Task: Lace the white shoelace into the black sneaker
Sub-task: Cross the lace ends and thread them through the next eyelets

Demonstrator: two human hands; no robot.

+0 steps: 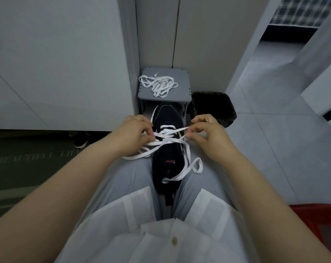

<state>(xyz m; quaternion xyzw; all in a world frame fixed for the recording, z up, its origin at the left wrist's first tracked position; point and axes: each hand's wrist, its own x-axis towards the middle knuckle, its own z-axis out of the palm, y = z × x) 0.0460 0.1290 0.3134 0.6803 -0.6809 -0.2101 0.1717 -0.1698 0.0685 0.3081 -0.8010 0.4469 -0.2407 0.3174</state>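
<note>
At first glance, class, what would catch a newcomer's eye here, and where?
Dead centre, the black sneaker rests between the person's thighs, partly laced with the white shoelace. The left hand and right hand pinch it from either side. Beyond, a tangled spare lace sits on a grey stool.

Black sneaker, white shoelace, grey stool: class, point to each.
black sneaker [167, 113]: head view, toe cap.
white shoelace [168, 127]: head view, bar nearest toe.
grey stool [180, 82]: head view, bare seat area.

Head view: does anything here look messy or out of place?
A spare white lace lies in a tangled heap on the grey stool, apart from the black sneaker. Otherwise nothing stands out.
</note>
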